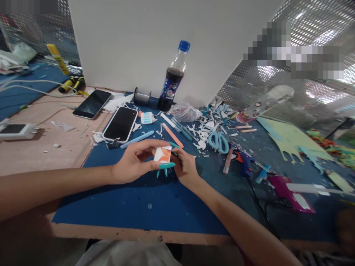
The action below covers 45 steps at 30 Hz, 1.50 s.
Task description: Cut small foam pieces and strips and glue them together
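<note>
Between thumb and fingers, my left hand holds a small white piece with orange marks, above the blue mat. My right hand is closed close beside the piece's right edge. Something small and dark shows at its fingertips, too covered to name. Long turquoise nails stick out around the piece. Just beyond my hands lie a light blue stick, an orange stick and a white phone. A small white card with blue marks rests past the phone.
Behind stands a Pepsi bottle against a white board. To the right are blue scissors, scraps, a blue glue gun and a magenta one with cords. A dark phone lies left.
</note>
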Motion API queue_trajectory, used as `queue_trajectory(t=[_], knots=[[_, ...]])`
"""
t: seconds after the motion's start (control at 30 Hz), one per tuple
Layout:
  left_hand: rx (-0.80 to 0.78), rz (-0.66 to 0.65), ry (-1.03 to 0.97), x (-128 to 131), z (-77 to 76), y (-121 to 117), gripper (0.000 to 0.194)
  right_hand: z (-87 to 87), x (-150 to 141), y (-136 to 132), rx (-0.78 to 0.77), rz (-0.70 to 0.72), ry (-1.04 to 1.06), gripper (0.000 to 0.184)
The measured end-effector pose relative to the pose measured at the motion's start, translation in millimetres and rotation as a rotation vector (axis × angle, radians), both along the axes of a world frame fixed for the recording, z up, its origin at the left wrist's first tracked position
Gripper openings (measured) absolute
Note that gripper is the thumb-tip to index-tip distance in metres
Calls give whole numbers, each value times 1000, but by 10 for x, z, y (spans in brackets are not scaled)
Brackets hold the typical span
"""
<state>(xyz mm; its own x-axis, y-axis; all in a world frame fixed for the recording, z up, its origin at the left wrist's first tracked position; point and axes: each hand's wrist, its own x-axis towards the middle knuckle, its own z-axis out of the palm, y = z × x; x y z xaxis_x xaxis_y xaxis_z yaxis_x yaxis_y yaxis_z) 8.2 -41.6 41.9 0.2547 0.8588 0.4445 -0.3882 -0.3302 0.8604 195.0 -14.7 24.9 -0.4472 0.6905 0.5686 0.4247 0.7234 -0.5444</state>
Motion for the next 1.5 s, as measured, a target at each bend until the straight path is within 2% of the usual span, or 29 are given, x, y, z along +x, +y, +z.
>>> queue_trajectory(t=[0.33, 0.57, 1.17, 1.5], knots=[[15, 63, 110, -5, 48, -44, 51, -37, -13, -34, -31, -72, -46, 14], [0, 125, 160, 7, 77, -45, 40, -42, -15, -37, -30, -73, -26, 11], [-40, 102, 193, 61, 71, -39, 39, -26, -41, -40, -14, -99, 0, 10], [-69, 88, 221, 79, 53, -27, 39, -64, -19, -31, -19, -69, 15, 17]])
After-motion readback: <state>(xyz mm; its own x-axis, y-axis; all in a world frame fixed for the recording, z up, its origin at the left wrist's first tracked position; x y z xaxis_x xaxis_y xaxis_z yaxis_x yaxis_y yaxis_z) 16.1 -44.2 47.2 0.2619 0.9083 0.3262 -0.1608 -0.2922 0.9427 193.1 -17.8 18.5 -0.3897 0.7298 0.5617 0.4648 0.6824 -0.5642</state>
